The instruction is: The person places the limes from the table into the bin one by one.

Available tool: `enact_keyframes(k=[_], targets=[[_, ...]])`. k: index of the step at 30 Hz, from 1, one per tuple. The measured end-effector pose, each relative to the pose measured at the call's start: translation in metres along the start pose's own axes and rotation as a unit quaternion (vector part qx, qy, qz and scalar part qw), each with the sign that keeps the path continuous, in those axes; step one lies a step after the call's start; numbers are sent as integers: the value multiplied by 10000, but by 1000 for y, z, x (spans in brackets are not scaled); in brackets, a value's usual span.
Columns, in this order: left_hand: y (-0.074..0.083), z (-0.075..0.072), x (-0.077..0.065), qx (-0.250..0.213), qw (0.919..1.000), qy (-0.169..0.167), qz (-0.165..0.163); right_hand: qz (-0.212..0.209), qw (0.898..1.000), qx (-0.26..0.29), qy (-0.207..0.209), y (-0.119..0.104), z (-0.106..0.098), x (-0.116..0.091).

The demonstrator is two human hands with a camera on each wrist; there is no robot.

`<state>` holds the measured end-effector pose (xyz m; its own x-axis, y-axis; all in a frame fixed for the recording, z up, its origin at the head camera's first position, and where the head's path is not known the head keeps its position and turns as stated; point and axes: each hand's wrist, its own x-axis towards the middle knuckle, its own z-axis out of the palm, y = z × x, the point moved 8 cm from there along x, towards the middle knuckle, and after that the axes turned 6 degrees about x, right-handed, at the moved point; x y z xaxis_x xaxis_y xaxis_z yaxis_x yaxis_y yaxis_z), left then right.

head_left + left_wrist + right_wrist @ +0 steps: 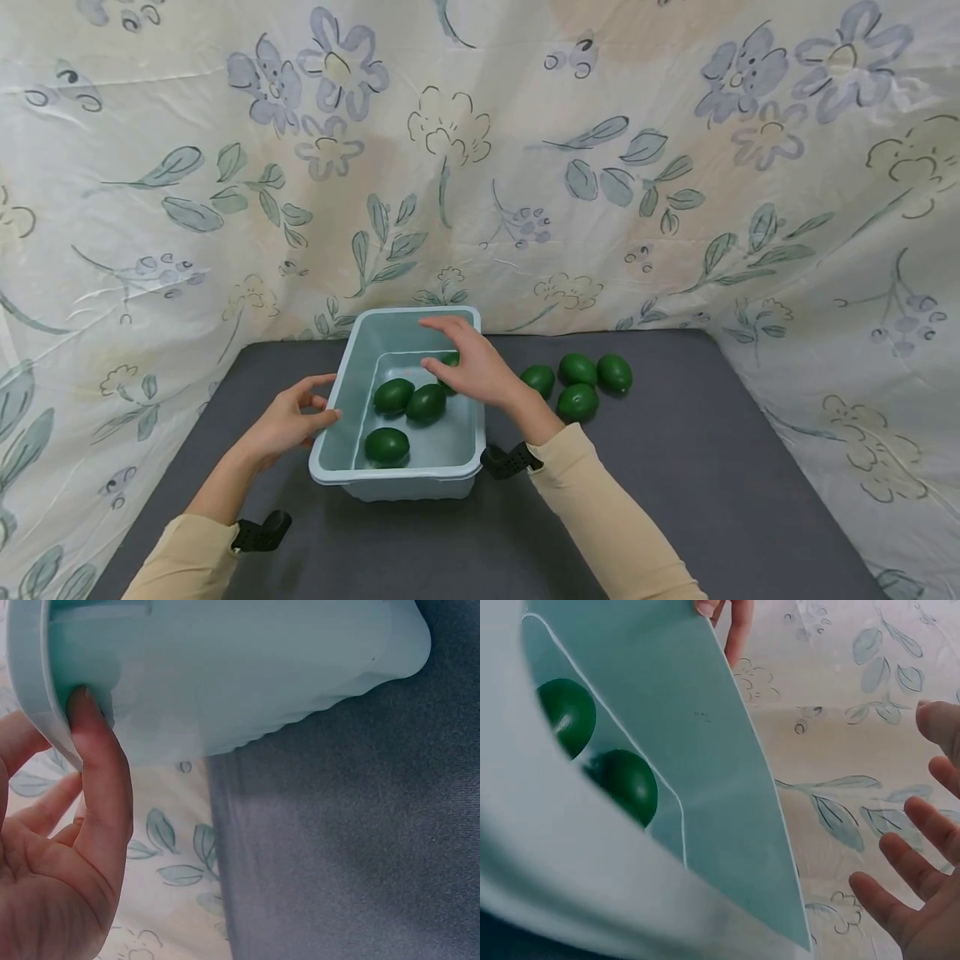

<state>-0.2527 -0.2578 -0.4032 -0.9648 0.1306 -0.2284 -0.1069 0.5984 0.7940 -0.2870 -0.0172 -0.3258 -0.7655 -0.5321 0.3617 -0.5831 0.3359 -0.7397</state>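
Observation:
A pale blue plastic bin (pixel 408 473) stands on the dark table with several green limes in it. Three of them, one lime (pixel 393 397), another lime (pixel 426 404) and a nearer lime (pixel 387 447), show fully; a further lime (pixel 452 360) is partly hidden behind my right hand. My left hand (pixel 288 423) grips the bin's left rim between thumb and fingers. Over the bin's right side hovers my right hand (pixel 480 362), fingers spread and holding nothing. In the right wrist view its fingers are apart from the bin wall (pixel 727 750).
To the right of the bin, several loose limes (pixel 577 403) lie grouped on the dark grey table (pixel 675 467). A floral curtain (pixel 480 167) hangs behind the table and along its sides. Each wrist wears a black band (pixel 262 532).

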Motion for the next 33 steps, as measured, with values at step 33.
enact_keyframes(k=[33], targets=[[0, 0, -1, 32, 10000, 17, 3, 524, 9890, -121, 1381, 85, -65, -86]])
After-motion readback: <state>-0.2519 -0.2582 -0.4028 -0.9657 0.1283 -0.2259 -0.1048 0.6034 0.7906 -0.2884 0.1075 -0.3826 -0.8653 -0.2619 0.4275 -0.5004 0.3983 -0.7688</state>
